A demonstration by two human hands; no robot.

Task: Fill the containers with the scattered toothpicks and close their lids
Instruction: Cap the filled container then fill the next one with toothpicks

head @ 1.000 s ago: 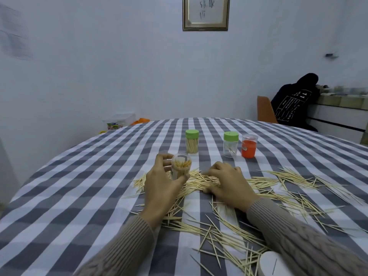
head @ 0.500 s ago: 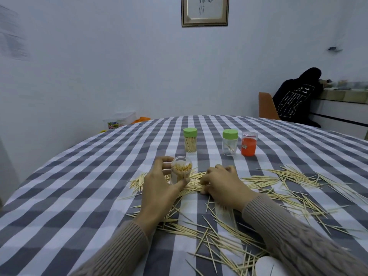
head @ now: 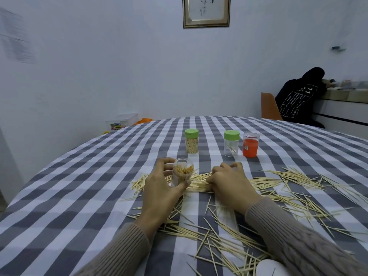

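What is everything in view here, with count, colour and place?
open container: one, clear, partly filled, gripped above the pile
green-lidded containers: two, far centre; left full, right nearly empty
orange container: one, beside the right green-lidded one
toothpicks: many, pale, scattered across near table
tablecloth: one, grey-white check
white lid: one, bottom edge
picture frame: one, wall
dark garment: one, over chair, far right
left hand: holds the open container
right hand: curled on the toothpicks
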